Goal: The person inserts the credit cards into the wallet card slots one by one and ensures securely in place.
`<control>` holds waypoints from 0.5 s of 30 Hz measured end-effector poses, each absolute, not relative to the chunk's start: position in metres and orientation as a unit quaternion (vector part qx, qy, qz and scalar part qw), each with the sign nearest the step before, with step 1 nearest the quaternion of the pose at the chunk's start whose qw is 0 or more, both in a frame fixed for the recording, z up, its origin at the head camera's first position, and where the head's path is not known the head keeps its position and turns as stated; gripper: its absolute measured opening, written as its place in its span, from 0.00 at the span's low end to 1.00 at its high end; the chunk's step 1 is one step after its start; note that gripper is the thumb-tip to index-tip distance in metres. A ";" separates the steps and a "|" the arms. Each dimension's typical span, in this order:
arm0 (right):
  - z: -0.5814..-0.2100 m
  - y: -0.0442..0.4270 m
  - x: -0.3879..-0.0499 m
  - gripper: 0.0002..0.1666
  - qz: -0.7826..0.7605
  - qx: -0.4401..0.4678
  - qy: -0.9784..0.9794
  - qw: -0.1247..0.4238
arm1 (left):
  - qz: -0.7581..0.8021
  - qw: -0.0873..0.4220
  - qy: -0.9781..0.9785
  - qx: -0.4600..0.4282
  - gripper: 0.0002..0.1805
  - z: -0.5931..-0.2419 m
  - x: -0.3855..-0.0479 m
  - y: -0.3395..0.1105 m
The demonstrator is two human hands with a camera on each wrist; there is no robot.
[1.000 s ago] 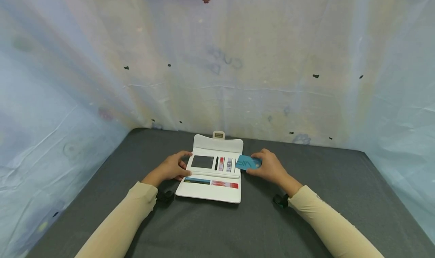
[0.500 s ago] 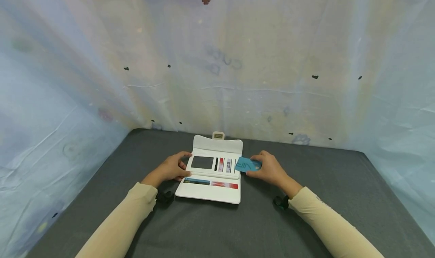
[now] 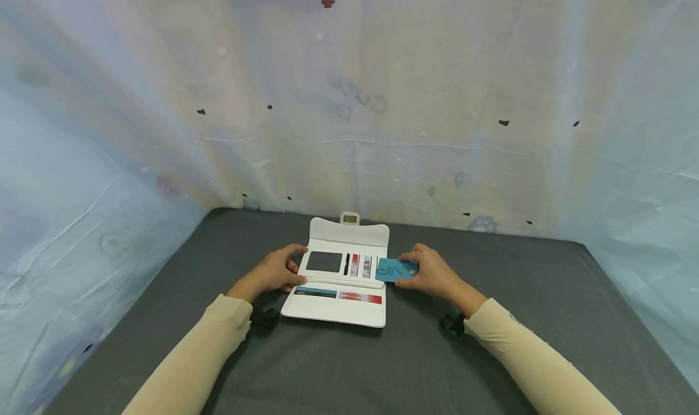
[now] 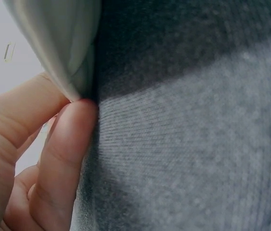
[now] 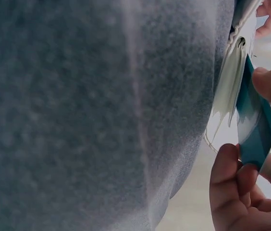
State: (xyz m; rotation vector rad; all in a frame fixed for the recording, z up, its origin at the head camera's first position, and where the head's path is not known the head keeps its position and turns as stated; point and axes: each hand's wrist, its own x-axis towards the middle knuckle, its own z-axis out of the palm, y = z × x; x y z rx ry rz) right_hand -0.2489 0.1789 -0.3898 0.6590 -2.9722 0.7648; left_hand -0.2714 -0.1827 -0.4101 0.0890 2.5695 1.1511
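Note:
A white wallet [image 3: 333, 313] lies unfolded on the dark cloth, its clasp tab pointing away from me. My left hand [image 3: 271, 270] grips the wallet's left edge; in the left wrist view thumb and finger pinch the wallet [image 4: 61, 36]. At the opposite edge my right hand [image 3: 433, 272] holds a blue card [image 3: 392, 270] between thumb and fingers. The card's left end overlaps the wallet's right border, beside the upright card slots. Whether that end is inside a slot, I cannot tell. In the right wrist view the card [image 5: 255, 120] stands close to the layered wallet edge.
A red-and-white card [image 3: 360, 297] and a dark blue card [image 3: 315, 292] show in the wallet's lower pocket. Several narrow slots and a dark window [image 3: 324, 261] fill the upper panel. Pale patterned curtain [image 3: 349, 99] hangs behind the dark table [image 3: 491, 354].
My right hand has brought the card slightly down toward me and a little left, and the card's tilt has changed. The left hand keeps its grip on the wallet.

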 end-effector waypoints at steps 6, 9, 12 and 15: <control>-0.389 0.178 -0.253 0.31 0.235 0.212 -0.949 -0.016 | 0.403 0.163 0.900 0.032 0.42 -0.412 -0.273 -0.184; -0.388 0.178 -0.256 0.31 0.236 0.213 -0.948 -0.025 | 0.401 0.162 0.901 0.034 0.42 -0.412 -0.274 -0.185; -0.388 0.178 -0.258 0.30 0.237 0.213 -0.947 -0.034 | 0.401 0.161 0.901 0.035 0.42 -0.412 -0.274 -0.185; -0.388 0.179 -0.261 0.30 0.237 0.215 -0.947 -0.041 | 0.403 0.162 0.900 0.036 0.42 -0.412 -0.274 -0.185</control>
